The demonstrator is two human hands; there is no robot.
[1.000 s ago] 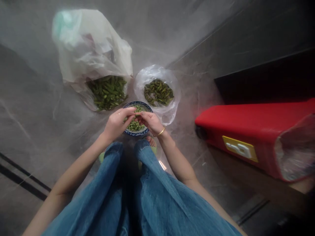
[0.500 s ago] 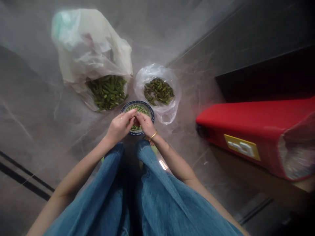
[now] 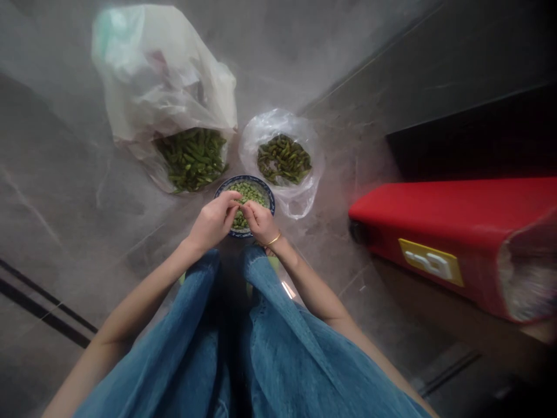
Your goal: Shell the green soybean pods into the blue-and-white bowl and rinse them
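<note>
Pinching the pod (image 3: pixel 240 205), my left hand (image 3: pixel 213 223) and right hand (image 3: pixel 260 220) closed fingertip to fingertip on it, just over the bowl (image 3: pixel 270 198). I'd hold it low and centred there, so beans (image 3: pixel 250 190) land inside.

Down at floor level in what looks like a home: grey stone-look floor tiles (image 3: pixel 65 191) all around, with a dark strip (image 3: pixel 39 296) at near left. A white shopping bag (image 3: pixel 161 81) and a clear bag (image 3: pixel 270 125) of green pods sit open on the tiles, far centre. Just near of them sits a blue-rimmed bowl (image 3: pixel 219 190) of shelled beans. At right lies a red plastic box (image 3: pixel 435 215), with a dark cabinet base (image 3: pixel 478 133) beyond it.
</note>
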